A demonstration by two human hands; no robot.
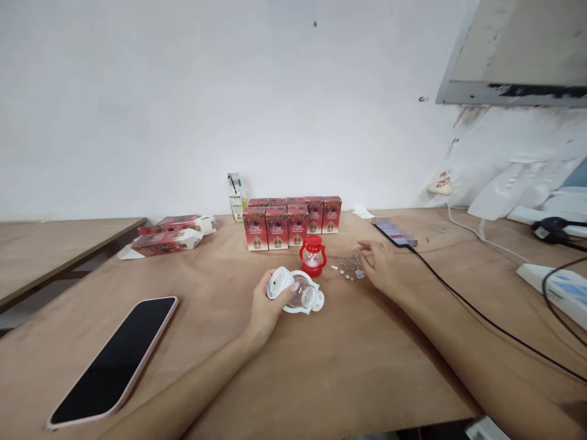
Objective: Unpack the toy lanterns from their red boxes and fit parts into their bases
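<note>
My left hand [268, 308] grips a small white lantern [302, 292] with a clear middle, tilted onto its side. Its round white base [280, 282] faces up and left, towards me. Behind it a red lantern [313, 256] of similar shape stands upright. My right hand [380, 266] rests on the table at the right, fingers stretched and apart. By its fingertips lie a thin sheet-like piece [349, 263] and several small pale round bits [347, 276]. Nothing can be seen held in the right hand.
Red printed boxes [277, 229] stand in rows near the wall, a bottle [236, 198] behind them. Opened boxes [167, 241] lie at the left. A pink-edged phone [117, 360] is front left. Another phone [392, 232] with a black cable [468, 304] lies right, near a power strip [557, 290].
</note>
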